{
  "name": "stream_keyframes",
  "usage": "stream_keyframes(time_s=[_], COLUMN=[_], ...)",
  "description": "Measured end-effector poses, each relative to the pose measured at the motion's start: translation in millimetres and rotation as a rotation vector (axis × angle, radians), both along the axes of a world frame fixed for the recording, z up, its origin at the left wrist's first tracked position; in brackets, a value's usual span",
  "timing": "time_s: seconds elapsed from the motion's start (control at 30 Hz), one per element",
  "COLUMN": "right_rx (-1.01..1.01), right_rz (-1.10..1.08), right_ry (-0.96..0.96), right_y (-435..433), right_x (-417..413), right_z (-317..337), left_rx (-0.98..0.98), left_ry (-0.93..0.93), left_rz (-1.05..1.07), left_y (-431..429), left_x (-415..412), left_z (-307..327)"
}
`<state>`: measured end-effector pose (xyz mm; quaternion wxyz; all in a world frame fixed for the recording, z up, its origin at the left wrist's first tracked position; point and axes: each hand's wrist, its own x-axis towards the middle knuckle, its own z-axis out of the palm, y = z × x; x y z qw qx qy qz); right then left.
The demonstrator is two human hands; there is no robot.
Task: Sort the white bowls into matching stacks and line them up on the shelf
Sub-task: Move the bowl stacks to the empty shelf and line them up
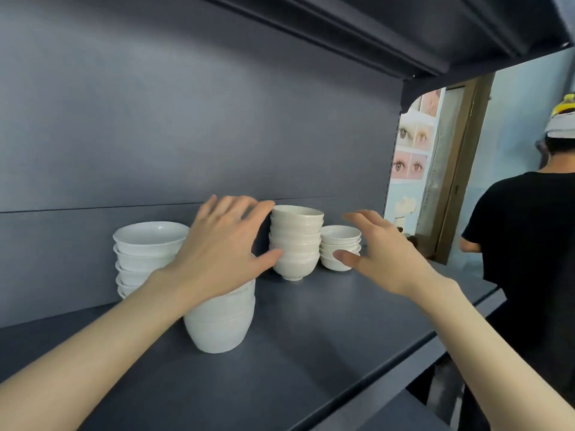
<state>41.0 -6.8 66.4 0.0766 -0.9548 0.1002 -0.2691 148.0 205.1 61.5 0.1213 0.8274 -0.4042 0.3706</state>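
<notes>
Several stacks of white bowls stand on the dark blue shelf (311,353). A tall cream stack (295,241) is in the middle near the back wall. A low stack of small bowls (340,245) sits to its right, and a stack of wide bowls (146,250) to the left. A nearer stack (222,318) is partly hidden under my left wrist. My left hand (224,244) is spread, with thumb and fingertips at the left side of the cream stack. My right hand (376,250) hovers open in front of the small bowls, empty.
The shelf above (404,32) hangs low over the bowls. A person in a black shirt (529,244) stands at the right, past the shelf's end. The shelf's front edge (420,346) runs diagonally at the lower right.
</notes>
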Motion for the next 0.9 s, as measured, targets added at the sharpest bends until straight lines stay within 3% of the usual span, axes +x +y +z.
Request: stream_keyframes(time_s=[0.3, 0.53, 0.9], right_rx=[0.032, 0.281, 0.602], right_rz=[0.14, 0.402, 0.754], right_ry=[0.052, 0.157, 0.236], right_y=[-104.8, -149.0, -173.9], right_x=[74.3, 132.9, 178.0], right_z=[-14.5, -43.6, -86.5], left_rx=[0.033, -0.036, -0.564], left_ry=[0.021, 0.172, 0.728], left_rz=[0.097, 0.251, 0.181], left_y=[-95.4, -135.7, -174.0], left_x=[32.8, 49.3, 85.7], left_z=[5.5, -21.2, -59.7])
